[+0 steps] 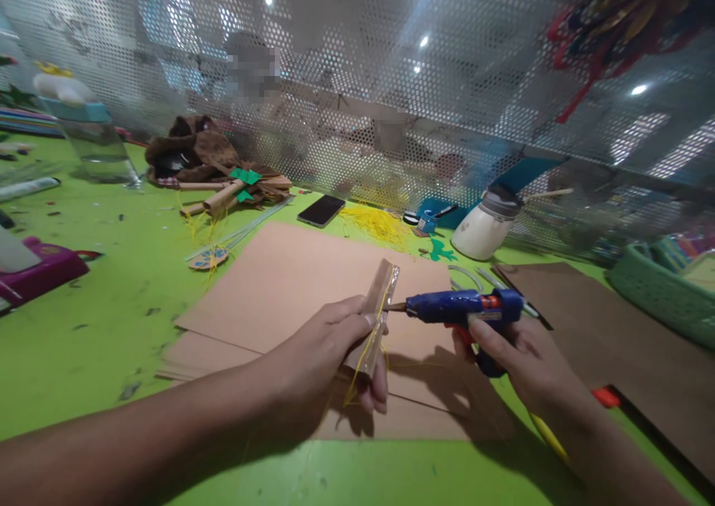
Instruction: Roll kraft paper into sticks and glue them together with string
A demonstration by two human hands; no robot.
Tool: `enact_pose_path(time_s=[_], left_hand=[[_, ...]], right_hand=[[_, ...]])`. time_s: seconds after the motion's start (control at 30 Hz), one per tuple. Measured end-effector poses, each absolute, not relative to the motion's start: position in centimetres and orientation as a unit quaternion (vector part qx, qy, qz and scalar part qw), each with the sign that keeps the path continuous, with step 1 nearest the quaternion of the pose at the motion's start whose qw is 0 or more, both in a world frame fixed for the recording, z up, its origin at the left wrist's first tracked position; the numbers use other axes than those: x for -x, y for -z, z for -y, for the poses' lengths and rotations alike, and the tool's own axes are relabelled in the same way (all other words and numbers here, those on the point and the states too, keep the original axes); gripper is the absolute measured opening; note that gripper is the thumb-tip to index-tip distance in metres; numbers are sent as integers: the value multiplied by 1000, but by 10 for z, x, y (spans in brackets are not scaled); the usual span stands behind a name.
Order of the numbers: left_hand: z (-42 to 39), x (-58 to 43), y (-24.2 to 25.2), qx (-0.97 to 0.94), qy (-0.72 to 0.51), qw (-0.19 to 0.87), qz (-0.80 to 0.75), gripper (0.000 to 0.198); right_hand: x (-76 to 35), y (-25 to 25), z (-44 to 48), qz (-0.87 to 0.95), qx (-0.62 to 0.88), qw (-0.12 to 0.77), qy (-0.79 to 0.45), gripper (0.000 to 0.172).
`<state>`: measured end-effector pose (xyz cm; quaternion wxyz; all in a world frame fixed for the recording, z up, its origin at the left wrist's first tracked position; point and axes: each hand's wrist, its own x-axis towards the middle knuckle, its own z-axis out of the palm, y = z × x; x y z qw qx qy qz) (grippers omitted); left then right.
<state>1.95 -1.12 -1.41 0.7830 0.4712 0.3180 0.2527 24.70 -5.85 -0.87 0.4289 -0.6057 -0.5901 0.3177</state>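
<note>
My left hand (340, 342) is closed around a folded brown paper strip (372, 308), with the thumb pressed on its face. A yellow string (370, 340) runs along the strip beside a shiny, glossy edge, and its loose end hangs below. My right hand (511, 342) grips a blue glue gun (461, 306), fingers at its red trigger. The gun's nozzle points left, at the glossy edge near my left thumb; whether it touches cannot be made out. Under both hands lie stacked sheets of brown paper (296, 267) on the green table (150, 267).
Behind the paper are a phone (321, 211), yellow strings (377, 223), a white jar (485, 226) and a bundle of paper rolls (232, 193). A purple tool (48, 267) lies left. Dark brown board (608, 327) and a green basket (664, 293) are right. A perforated metal panel (335, 66) stands behind.
</note>
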Motion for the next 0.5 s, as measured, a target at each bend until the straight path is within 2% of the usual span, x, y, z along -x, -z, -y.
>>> enact_pose_path(time_s=[0.3, 0.5], left_hand=[[13, -20, 20, -458, -232, 803, -303, 24], [14, -21, 21, -454, -222, 807, -304, 31]], right_hand=[[-263, 16, 41, 593, 571, 479, -305, 38], [-268, 20, 36, 562, 607, 492, -271, 44]])
